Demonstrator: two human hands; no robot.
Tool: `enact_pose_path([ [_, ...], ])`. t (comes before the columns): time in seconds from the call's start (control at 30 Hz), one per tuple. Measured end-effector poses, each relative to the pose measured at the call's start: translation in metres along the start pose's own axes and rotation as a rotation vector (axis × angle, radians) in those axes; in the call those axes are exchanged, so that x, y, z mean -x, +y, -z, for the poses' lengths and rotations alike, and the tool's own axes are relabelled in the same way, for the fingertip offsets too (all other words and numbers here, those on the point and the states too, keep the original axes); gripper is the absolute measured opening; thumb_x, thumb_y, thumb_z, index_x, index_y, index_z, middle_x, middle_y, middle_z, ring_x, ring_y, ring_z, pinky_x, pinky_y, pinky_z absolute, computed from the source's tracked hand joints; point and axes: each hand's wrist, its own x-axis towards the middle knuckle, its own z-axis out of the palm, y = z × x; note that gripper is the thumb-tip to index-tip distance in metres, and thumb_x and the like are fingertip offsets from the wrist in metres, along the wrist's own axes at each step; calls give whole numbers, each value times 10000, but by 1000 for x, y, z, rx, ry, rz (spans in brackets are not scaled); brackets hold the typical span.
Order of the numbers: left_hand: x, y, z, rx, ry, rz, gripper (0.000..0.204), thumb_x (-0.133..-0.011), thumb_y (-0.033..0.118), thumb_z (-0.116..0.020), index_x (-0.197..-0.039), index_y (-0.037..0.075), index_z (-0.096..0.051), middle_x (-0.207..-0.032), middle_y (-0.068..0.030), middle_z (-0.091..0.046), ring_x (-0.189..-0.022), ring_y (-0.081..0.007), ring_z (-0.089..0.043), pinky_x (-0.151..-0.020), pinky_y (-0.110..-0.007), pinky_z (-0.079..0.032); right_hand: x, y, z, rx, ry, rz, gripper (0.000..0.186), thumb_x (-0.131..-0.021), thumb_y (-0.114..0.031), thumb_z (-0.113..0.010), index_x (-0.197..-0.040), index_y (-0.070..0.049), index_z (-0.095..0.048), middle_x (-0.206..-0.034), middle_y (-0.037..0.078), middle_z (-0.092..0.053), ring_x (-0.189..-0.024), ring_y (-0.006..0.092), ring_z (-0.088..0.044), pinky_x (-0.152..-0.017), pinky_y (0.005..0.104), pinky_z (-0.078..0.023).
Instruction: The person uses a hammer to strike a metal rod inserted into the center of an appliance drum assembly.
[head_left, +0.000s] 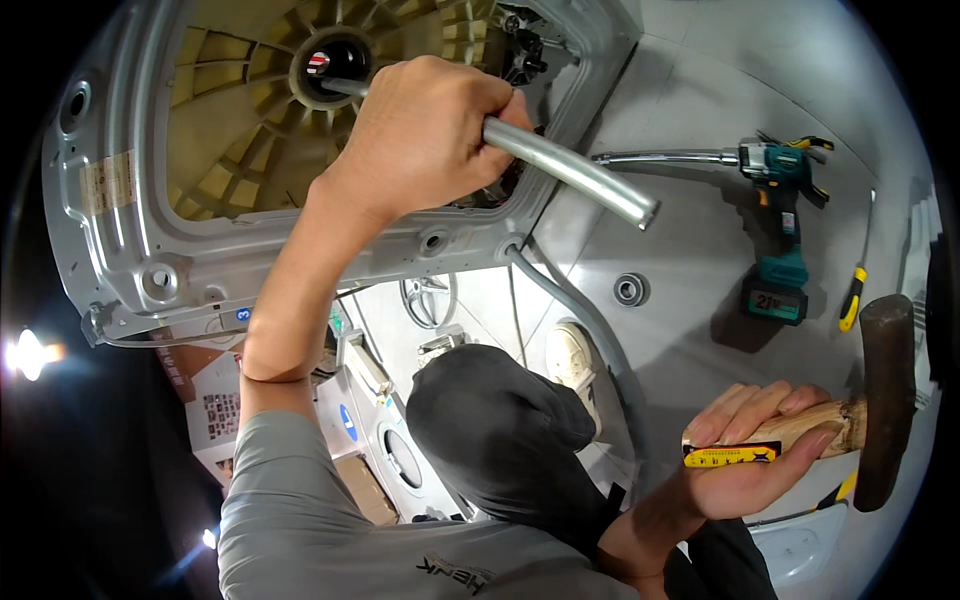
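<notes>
My left hand (430,135) is closed around a metal rod (580,175). One end of the rod reaches into the dark round hub opening (335,70) of a yellowish ribbed plastic tub (245,150); its free end slants down to the right. That tub sits inside the grey metal frame of a washing machine (120,230). Low on the right, my right hand (755,445) grips the wooden handle of a hammer (885,400), whose dark, worn head points away from the rod. A yellow label shows on the handle.
A teal cordless impact wrench (780,200) with a long extension lies on the tiled floor at right. Beside it are a yellow-handled screwdriver (855,300) and a ring bearing (630,290). A grey hose (580,320) curves from the frame. A metal pulley (428,300) lies below the machine.
</notes>
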Motion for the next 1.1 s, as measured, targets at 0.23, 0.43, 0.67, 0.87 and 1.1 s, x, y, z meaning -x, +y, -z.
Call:
enact_pose_path([
  [0.23, -5, 5, -5, -23, -7, -15, 185, -728, 68, -542, -581, -16, -468, -534, -161, -414, -496, -355, -401, -474, -397, -332, 28, 17, -19, 81, -207, -210, 259, -917, -262, -367, -882, -19, -449, -557, 93, -467, -399, 167, -452, -352, 272, -411],
  [0.43, 10, -1, -7, -11, 8, -16, 209, -745, 101, -553, -577, 8, -472, -539, -150, -432, -506, -351, -441, -467, -410, -342, 32, 15, -15, 127, -278, -153, 228, -918, -260, -432, -918, -33, -423, -535, 65, -426, -387, 137, -420, -330, 268, -417],
  [0.67, 2, 4, 6, -88, -2, -26, 115, -678, 88, -547, -602, 14, -502, -547, -142, -447, -524, -329, -470, -492, -404, -362, 17, -1, -5, 134, -43, -135, 432, -910, -469, -420, -924, -40, -384, -507, 71, -419, -333, 143, -384, -310, 239, -386],
  [0.87, 5, 4, 5, -44, 13, 7, 172, -735, 100, -551, -591, 7, -534, -534, -155, -452, -511, -342, -455, -492, -406, -358, 26, 1, -13, 28, -20, -32, 392, -936, -438, -376, -938, -47, -387, -522, 67, -439, -346, 140, -414, -313, 231, -387],
  [1.1, 5, -5, 7, -66, -20, 19, 180, -732, 115, -553, -604, -9, -530, -544, -164, -453, -533, -364, -455, -508, -408, -368, 39, 15, -43, 273, -339, -128, 291, -920, -320, -425, -913, -30, -395, -536, 72, -447, -371, 140, -411, -318, 253, -397],
])
